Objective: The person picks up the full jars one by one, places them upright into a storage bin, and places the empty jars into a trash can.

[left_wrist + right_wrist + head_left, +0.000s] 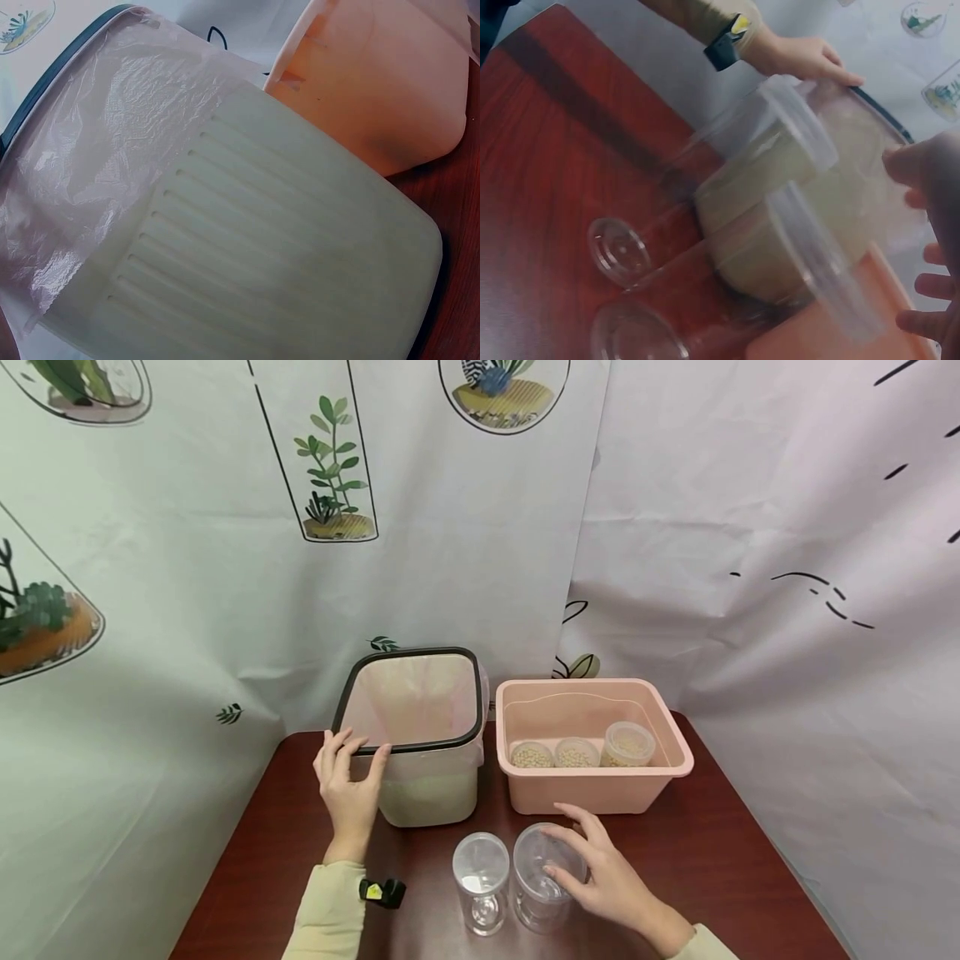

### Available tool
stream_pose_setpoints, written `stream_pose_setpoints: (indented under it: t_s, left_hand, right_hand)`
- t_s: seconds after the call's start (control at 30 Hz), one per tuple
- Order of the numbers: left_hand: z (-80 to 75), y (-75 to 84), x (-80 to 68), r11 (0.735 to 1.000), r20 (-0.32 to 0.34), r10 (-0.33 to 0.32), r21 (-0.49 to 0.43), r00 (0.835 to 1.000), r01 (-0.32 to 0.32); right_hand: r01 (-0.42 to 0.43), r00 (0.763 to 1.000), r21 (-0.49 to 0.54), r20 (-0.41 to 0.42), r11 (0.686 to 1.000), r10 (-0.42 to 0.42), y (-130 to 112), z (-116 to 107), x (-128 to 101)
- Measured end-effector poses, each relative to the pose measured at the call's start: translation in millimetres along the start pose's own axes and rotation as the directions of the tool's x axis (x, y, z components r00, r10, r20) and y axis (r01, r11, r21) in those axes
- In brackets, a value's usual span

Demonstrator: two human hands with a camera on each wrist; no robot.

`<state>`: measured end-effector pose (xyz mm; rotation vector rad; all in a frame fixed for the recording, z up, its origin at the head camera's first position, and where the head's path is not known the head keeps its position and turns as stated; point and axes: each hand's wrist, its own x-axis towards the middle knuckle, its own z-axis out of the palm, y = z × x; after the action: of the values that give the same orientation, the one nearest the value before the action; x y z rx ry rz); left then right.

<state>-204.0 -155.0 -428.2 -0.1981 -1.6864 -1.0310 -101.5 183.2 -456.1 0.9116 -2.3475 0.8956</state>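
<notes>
Next to the front left corner of a bag-lined waste bin (pixel 431 789), my left hand (pixel 352 785) has its fingers and thumb spread at the black rim. The left wrist view shows the bin's ribbed pale-green wall (pixel 270 247) and the thin plastic bag (pixel 112 112) folded over its top. My right hand (pixel 603 872) is held over the right-hand clear plastic jar (pixel 543 881), fingers apart and gently bent. In the right wrist view its fingers (pixel 922 285) stand away from the jar lids. A narrower clear jar (pixel 482 881) with a lid stands just left of it.
A pink plastic basin (pixel 581 793) stands right of the bin. Inside it are several lidded jars (pixel 628 745) with small pale grains or beans. All stand on a dark red-brown table (pixel 262 860), with a printed cloth (pixel 480 552) hanging behind. A black strap device sits on my left wrist.
</notes>
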Motion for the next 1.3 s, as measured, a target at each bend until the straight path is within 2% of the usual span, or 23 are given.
stream_pose_setpoints:
  t_s: [0.13, 0.43, 0.63, 0.87, 1.13, 1.3]
  left_hand:
    - [-0.5, -6.4, -2.0, 1.0, 0.022, 0.003, 0.002, 1.0, -0.003]
    - [-2.2, -8.2, -3.8, 1.0, 0.033, 0.0, 0.008, 0.999, 0.0]
    - [-1.1, -6.9, -2.7, 1.0, 0.024, 0.012, 0.0, 1.0, -0.012]
    - [-1.0, -8.8, -2.7, 1.0, 0.025, 0.012, -0.001, 1.0, -0.012]
    - [-0.2, -10.1, -4.9, 1.0, 0.011, 0.01, 0.002, 1.0, -0.01]
    - [2.2, 2.8, 0.0, 1.0, -0.013, 0.014, -0.004, 1.0, -0.015]
  right_hand:
    - [-0.013, 1.0, 0.006, 0.016, 1.0, 0.012, 1, 4, -11]
    - [-0.007, 0.999, -0.012, 0.048, 1.0, 0.007, 6, 20, -28]
    - [0.025, 0.999, 0.062, -0.031, 0.998, -0.023, 13, 31, -35]
    - [0.048, 0.991, 0.096, -0.128, 0.994, -0.036, 19, 41, -38]
    - [0.132, 0.97, 0.109, -0.217, 0.985, -0.106, 8, 31, -22]
    - [0.137, 0.967, 0.098, -0.231, 0.986, -0.112, 13, 25, -17]
